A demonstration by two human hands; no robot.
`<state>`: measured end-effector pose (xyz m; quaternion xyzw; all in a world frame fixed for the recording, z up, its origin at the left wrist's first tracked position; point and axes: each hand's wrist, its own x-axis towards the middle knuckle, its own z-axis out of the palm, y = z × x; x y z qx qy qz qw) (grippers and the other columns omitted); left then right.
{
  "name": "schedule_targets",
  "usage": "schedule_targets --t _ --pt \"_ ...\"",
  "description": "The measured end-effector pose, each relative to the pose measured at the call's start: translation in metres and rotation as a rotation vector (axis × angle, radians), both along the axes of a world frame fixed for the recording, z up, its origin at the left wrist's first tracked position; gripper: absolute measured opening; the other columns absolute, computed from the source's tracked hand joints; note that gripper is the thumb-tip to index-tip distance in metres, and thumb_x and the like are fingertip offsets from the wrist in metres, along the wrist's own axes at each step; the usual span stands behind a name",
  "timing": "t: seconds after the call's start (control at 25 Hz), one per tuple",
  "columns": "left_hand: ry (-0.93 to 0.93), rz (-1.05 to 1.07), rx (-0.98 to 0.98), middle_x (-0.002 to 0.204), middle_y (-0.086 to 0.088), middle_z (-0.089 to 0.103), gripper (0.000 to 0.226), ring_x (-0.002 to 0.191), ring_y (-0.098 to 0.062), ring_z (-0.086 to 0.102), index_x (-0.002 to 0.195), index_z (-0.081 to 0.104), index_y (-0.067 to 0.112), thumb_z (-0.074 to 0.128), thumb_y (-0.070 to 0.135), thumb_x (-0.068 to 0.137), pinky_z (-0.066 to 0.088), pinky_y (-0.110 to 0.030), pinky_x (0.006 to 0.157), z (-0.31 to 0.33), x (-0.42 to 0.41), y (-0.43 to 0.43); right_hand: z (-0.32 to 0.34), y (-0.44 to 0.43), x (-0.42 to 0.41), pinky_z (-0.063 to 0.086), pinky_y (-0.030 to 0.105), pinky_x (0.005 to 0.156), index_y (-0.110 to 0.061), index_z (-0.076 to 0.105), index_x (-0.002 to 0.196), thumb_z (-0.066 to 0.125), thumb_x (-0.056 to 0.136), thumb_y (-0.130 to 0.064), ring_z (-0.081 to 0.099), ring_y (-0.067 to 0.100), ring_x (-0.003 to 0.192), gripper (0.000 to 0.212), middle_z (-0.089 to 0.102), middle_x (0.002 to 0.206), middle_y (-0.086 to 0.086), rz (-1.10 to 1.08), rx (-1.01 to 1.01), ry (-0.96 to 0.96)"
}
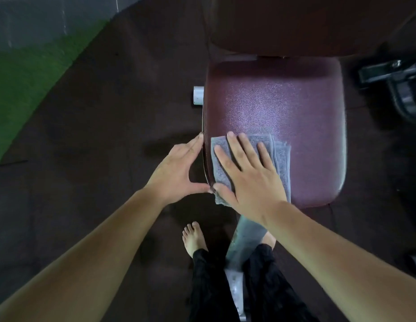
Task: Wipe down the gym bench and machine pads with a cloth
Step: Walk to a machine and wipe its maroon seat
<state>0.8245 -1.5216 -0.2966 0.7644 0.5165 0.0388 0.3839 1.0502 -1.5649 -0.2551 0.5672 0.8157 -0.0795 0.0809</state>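
Right hand (251, 173) lies flat, fingers spread, pressing grey cloth (281, 159) onto seat pad (283, 101); cloth beneath palm hidden. Left hand (179, 168), released, touches pad's edge beside it.

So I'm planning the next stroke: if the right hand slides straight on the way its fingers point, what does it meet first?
Bare seat pad, then probably the gap before the back pad; nothing else shows.

Place: a gym.
Centre right: maroon padded seat (274, 108) with a backrest pad (306, 26) above.
Floor: dark rubber matting (98, 126).
Upper left: green turf strip (28, 89).
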Motion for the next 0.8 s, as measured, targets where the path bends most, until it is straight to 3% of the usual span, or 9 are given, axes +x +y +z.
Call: schedule_targets --t 0.24,0.48,0.68,0.8 --pt "0.030 0.000 0.009 0.171 0.022 0.006 0.132 0.144 -0.006 0.021 0.166 -0.002 0.030 0.085 0.061 0.072 0.021 -0.022 0.113 0.000 0.001 -0.001 -0.004 0.105 -0.017 0.007 0.051 0.129 -0.027 0.013 0.166 0.030 0.101 -0.063 -0.002 0.028 0.161 0.076 -0.001 0.175 0.006 -0.098 -0.011 0.005" --pt "0.043 -0.010 0.018 0.171 0.021 0.005 0.132 0.148 -0.005 0.018 0.166 -0.006 0.032 0.084 0.061 0.073 0.023 -0.022 0.113 0.005 0.001 -0.001 -0.006 -0.035 0.003 0.010 0.053 0.128 -0.025 0.013 0.166 0.031 0.103 -0.063 0.001 0.029 0.161 0.076 0.001 0.174 0.008 -0.092 -0.017 -0.004" --pt "0.044 0.006 0.027 0.172 0.019 0.007 0.131 0.148 -0.007 0.020 0.167 -0.001 0.029 0.084 0.062 0.073 0.024 -0.025 0.117 0.003 0.001 -0.001 -0.006 0.066 -0.020 0.007 0.051 0.129 -0.028 0.011 0.166 0.031 0.103 -0.060 -0.001 0.027 0.161 0.073 -0.001 0.175 0.005 -0.169 -0.047 0.044" --pt "0.049 0.000 0.027 0.172 0.016 0.008 0.130 0.149 -0.008 0.019 0.167 0.000 0.027 0.084 0.061 0.073 0.024 -0.025 0.117 0.006 0.003 -0.001 -0.008 0.054 -0.017 0.005 0.052 0.129 -0.026 0.006 0.166 0.027 0.104 -0.060 -0.003 0.028 0.161 0.074 -0.002 0.174 0.007 -0.206 -0.024 0.036"
